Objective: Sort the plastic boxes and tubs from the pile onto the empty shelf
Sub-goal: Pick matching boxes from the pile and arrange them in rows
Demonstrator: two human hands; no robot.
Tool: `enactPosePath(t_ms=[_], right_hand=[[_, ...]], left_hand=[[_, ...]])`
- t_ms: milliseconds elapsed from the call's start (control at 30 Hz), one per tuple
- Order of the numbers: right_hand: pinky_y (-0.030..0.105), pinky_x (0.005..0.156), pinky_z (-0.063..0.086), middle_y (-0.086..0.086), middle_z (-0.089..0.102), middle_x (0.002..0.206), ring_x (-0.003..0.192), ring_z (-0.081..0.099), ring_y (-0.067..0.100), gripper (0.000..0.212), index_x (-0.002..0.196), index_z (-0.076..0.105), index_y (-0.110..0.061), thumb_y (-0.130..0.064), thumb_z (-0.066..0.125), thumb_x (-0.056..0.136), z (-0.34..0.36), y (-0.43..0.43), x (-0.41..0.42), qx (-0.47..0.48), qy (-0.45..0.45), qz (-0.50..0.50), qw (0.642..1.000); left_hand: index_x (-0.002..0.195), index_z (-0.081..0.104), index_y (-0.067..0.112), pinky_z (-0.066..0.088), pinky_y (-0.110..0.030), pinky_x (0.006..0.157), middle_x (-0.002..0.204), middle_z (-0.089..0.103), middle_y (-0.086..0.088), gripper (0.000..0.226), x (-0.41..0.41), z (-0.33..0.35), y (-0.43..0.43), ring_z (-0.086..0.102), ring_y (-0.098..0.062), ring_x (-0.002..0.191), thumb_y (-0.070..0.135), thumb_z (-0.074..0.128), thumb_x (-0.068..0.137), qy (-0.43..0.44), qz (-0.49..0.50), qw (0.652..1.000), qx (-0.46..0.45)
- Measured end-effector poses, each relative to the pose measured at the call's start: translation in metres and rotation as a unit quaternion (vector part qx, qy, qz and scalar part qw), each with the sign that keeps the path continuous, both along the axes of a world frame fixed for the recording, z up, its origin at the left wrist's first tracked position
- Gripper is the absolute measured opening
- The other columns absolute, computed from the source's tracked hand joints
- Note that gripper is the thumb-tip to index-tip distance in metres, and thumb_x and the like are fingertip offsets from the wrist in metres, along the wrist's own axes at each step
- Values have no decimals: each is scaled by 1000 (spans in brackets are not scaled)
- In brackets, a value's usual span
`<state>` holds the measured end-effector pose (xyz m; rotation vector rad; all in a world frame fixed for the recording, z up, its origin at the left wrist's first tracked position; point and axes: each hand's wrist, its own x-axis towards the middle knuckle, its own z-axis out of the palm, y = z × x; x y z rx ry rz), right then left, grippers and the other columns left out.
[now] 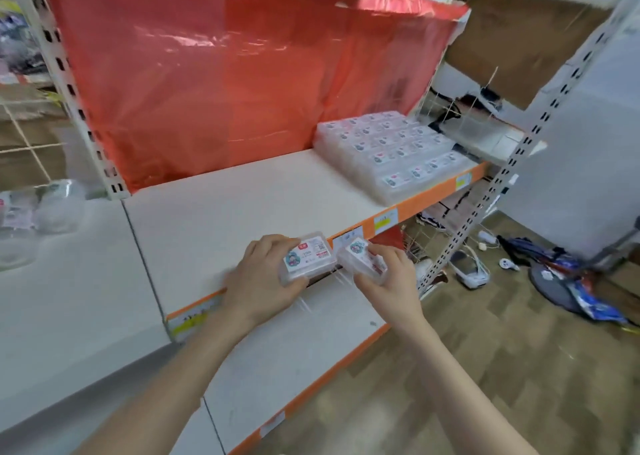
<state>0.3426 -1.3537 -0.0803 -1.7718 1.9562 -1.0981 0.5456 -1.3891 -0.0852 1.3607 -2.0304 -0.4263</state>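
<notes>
Plastic boxes, two held: our left grip (263, 278) clamps left box (308, 257), right grip (384, 281) clamps right box (362, 258); stacked batch (391, 153) on shelf (242, 205).

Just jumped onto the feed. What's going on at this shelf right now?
A person is stocking a white shelf. The left hand grips a labelled clear box, and the right hand holds a second box, which is tilted. Both boxes are at the shelf's front edge and not yet set down. A neat block of matching boxes already sits at the shelf's right end, in front of a red plastic sheet.
</notes>
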Motion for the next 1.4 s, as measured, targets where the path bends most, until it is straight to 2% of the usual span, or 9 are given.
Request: enactPosePath(t_ms=[133, 233, 500, 600, 700, 833, 1000, 1300, 1400], right_hand=[[24, 90, 28, 5, 52, 118, 112, 41, 22, 48, 117, 58, -11, -20, 66, 71, 7, -47, -31, 4, 0, -16, 1000], [18, 86, 23, 1, 49, 116, 109, 38, 16, 48, 118, 57, -14, -21, 65, 71, 9, -69, -54, -8, 1, -33, 999], [29, 95, 31, -4, 46, 113, 109, 38, 14, 53, 119, 57, -15, -7, 73, 69, 14, -122, -122, -20, -17, -75, 997], [22, 86, 28, 0, 48, 114, 106, 37, 12, 53, 119, 56, -16, -22, 71, 68, 13, -146, -148, -26, -36, -69, 997], [17, 85, 25, -2, 49, 113, 106, 38, 10, 59, 118, 56, -16, -38, 61, 63, 12, -173, -182, -49, -51, -65, 995], [16, 87, 24, -2, 49, 113, 113, 42, 16, 50, 118, 56, -13, -9, 71, 71, 14, -215, -240, -60, -55, -58, 995], [9, 85, 21, 1, 48, 119, 108, 36, 6, 50, 121, 54, -13, -8, 69, 73, 22, -258, -308, -48, -35, -10, 998], [35, 99, 31, 0, 50, 126, 120, 37, 23, 47, 122, 54, -20, -15, 66, 77, 23, -307, -382, 25, 69, 62, 995], [36, 99, 27, -3, 50, 130, 123, 34, 23, 47, 123, 54, -23, -14, 64, 78, 24, -320, -393, 53, 105, 108, 987]], left_hand=[[129, 50, 23, 33, -24, 95, 126, 45, 8, 83, -36, 5, -53, 39, -12, 117, 64, 35, 58, 3, -15, 1000, 1], [128, 50, 25, 33, -25, 95, 126, 45, 9, 81, -62, 8, -83, 39, -12, 117, 62, 35, 58, -1, -35, 999, 4], [123, 57, 14, 19, -6, 87, 120, 53, -2, 66, -121, 15, -131, 48, -23, 110, 48, 56, 66, 2, -55, 998, -1], [118, 60, 10, 21, -8, 87, 116, 57, -6, 70, -147, 16, -145, 51, -26, 104, 52, 46, 64, 0, -58, 998, -12], [114, 62, 10, 24, -10, 88, 113, 59, -6, 65, -178, 20, -163, 45, -16, 103, 50, 48, 64, 10, -43, 998, -37], [116, 62, 12, 23, -11, 92, 115, 59, -5, 64, -231, 27, -189, 41, -11, 107, 51, 50, 66, 21, -16, 998, -56], [119, 60, 15, 23, -12, 90, 118, 56, -2, 69, -300, 35, -214, 45, -16, 109, 56, 46, 65, 17, 19, 998, -58], [124, 57, 15, 33, -29, 92, 121, 56, -3, 73, -370, 21, -236, 49, -25, 112, 58, 38, 68, -52, 70, 996, -34], [124, 57, 16, 37, -37, 95, 122, 56, -5, 73, -376, 16, -242, 49, -27, 114, 58, 36, 68, -76, 79, 994, -23]])
